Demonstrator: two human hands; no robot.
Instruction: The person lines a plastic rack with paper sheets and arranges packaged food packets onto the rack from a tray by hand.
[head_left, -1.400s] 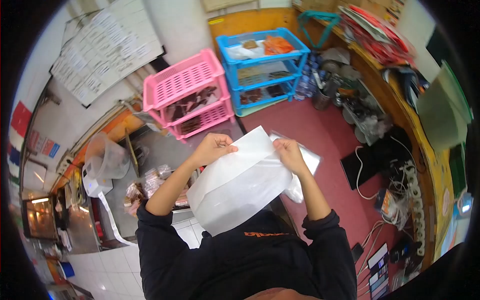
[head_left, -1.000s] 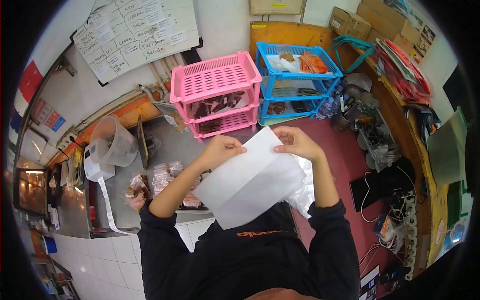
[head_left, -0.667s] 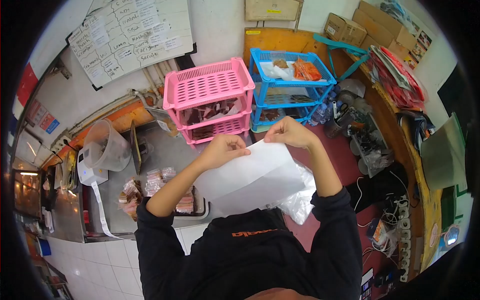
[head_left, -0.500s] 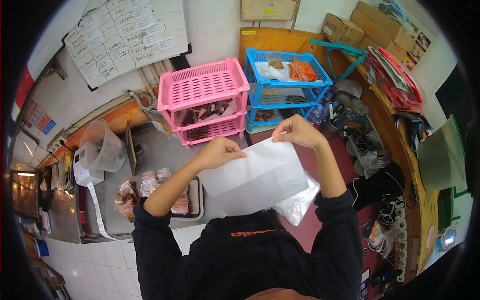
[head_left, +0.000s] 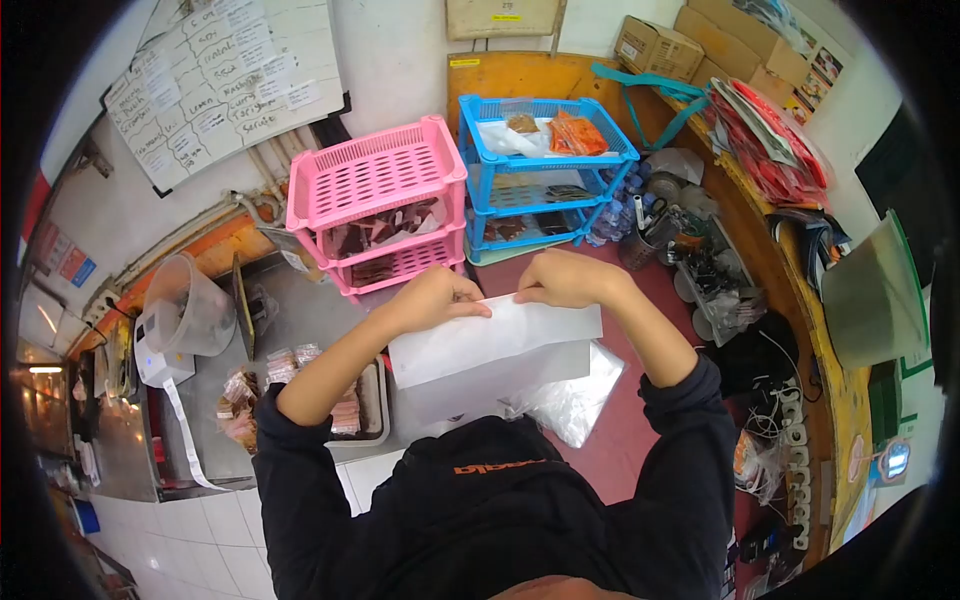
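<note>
Both hands pinch the top edge of a white sheet (head_left: 500, 350), thin like paper, which hangs in front of my body. My left hand (head_left: 447, 298) is closed on it with thumb and fingers. Close beside it, my right hand (head_left: 562, 278) pinches the same edge near the middle. A crease runs across the sheet, with a greyer part below. Behind and below its right side lies a clear plastic bag or film (head_left: 580, 400) on the red surface (head_left: 640, 310).
Ahead stand a pink rack (head_left: 375, 175) and a blue rack (head_left: 550, 150) holding food packets. At left are a tray (head_left: 375, 400) with stacked packets, a label printer (head_left: 162, 355) and a clear tub (head_left: 190, 305). Cables and a power strip (head_left: 792, 430) lie at right.
My right hand has moved left along the sheet's edge, closer to my left hand. The sheet's right side has dropped and its top part now folds over. The view has shifted slightly.
</note>
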